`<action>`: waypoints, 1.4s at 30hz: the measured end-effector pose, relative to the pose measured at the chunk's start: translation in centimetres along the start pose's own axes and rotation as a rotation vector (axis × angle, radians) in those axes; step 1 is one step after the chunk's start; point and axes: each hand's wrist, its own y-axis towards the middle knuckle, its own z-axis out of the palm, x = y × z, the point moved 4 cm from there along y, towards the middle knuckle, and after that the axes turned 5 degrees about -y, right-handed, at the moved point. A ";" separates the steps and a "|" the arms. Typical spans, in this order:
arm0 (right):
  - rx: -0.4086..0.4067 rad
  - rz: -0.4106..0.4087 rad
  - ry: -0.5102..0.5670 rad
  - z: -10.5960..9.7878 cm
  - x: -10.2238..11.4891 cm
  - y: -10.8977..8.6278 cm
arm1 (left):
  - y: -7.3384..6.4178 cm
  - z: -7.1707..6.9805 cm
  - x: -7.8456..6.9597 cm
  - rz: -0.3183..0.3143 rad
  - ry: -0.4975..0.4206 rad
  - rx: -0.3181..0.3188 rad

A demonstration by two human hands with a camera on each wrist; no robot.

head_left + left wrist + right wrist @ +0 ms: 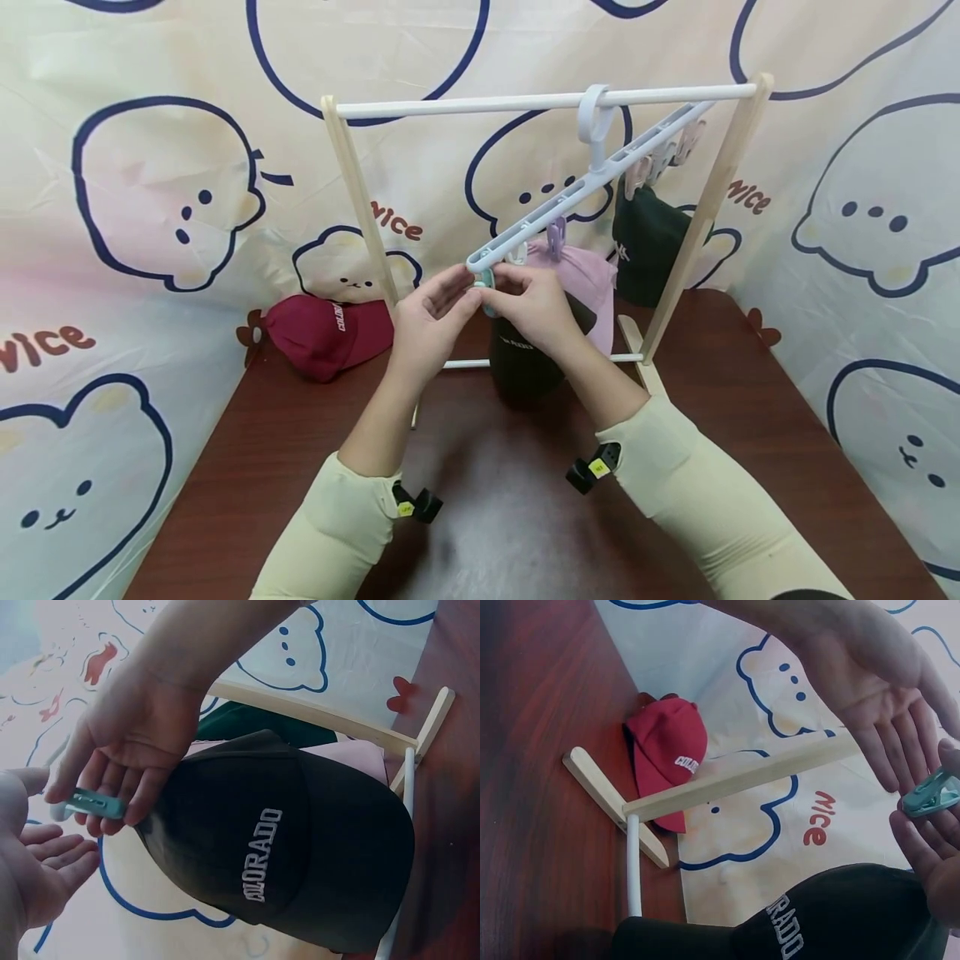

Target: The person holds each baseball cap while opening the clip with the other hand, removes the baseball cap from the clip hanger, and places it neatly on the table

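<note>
My right hand (536,304) pinches a teal clip (97,803) between thumb and fingers, at the near end of a white hanger (555,208). Close on the clip's other side is my left hand (431,321), its fingers fairly straight; in the right wrist view the left fingertips come near the teal clip (930,795). A black cap (247,832) with white lettering hangs below the right hand, and its upper attachment is hidden. Behind it hangs a pink cap (588,279) under a purple clip (556,239). A dark green cap (648,242) hangs farther along.
The hanger hooks over the top bar (465,106) of a wooden stand (360,200). More clips (663,158) hang at its far end. A red cap (322,333) sits on the brown table (480,500) at the left. Patterned cloth (172,192) surrounds the table.
</note>
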 end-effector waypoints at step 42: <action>-0.425 -0.328 -0.455 -2.2 2.0 -0.4 | 1.1 -0.4 -0.5 0.082 -0.084 -0.082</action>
